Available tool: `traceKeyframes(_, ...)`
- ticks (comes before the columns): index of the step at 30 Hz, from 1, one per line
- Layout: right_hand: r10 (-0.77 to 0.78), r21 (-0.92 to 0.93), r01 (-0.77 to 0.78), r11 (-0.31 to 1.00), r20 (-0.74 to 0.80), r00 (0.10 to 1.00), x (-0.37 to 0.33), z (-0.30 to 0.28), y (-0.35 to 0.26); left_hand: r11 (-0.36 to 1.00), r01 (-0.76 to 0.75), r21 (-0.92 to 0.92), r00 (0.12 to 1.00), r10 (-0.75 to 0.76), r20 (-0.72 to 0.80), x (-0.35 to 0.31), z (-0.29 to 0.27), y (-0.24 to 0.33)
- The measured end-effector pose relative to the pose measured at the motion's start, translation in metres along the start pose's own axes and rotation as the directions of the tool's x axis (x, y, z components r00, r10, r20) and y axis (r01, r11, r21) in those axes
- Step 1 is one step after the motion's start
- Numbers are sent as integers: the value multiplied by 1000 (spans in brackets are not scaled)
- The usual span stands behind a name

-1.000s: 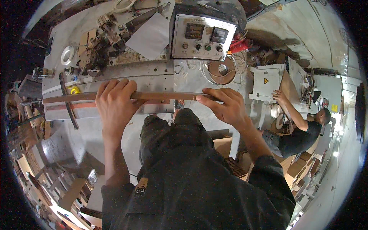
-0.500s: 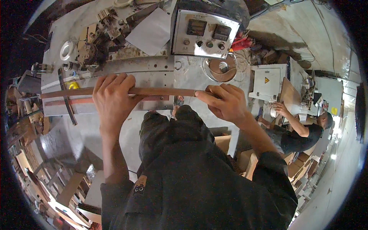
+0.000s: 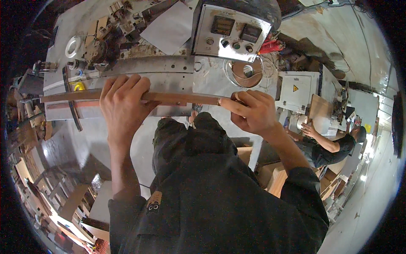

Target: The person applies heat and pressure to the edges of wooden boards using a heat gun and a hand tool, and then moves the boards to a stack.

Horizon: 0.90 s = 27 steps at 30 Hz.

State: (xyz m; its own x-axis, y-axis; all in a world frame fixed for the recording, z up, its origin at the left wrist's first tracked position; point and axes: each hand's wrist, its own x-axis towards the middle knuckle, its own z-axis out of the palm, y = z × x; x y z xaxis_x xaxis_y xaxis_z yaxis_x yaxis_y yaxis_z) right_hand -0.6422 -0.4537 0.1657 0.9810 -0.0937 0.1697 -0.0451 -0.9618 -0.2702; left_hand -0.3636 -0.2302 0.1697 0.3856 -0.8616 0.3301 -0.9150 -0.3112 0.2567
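A long, narrow brown board (image 3: 182, 98), seen nearly edge-on and looking like wood, runs crosswise in front of me above the machine's metal table. My left hand (image 3: 124, 103) is closed over it left of the middle, knuckles up, with the thumb along the near side. At the board's right end, my right hand (image 3: 251, 111) pinches it, the index finger reaching to the corner. Behind the board, partly covered by it, a reddish strip (image 3: 89, 104) lies along the table. The board's underside cannot be seen.
A control panel (image 3: 232, 31) with two displays and knobs stands beyond. On the metal table (image 3: 169, 78) are a black bar (image 3: 69, 84), a yellow tape measure (image 3: 79, 86), a white ring (image 3: 73, 46) and a paper sheet (image 3: 168, 27). A co-worker (image 3: 332, 146) works at right.
The board's right end dips slightly lower in the picture than before, with both hands keeping their hold. The view has shifted a little. The co-worker's hands have moved slightly.
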Motion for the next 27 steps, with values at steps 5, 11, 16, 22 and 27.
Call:
traceKeyframes(5,14,7,-14,1000,-3,1000,1,-2,-2,1000,-20,4,1000,20,4,2,-1,-1)
traceKeyframes(11,0,5,0,1000,-14,1000,2,-2,2,1000,-12,14,1000,12,-5,1,0,0)
traceKeyframes(16,-94,-26,91,995,-135,986,-6,10,8,1000,-1,10,1000,1,8,1,0,-2)
traceKeyframes(22,-116,-6,117,993,-135,984,-5,10,9,1000,-6,21,1000,6,-1,-2,2,-1)
traceKeyframes(27,-79,18,80,997,-58,995,-5,6,7,999,-18,27,1000,17,9,-1,2,-3)
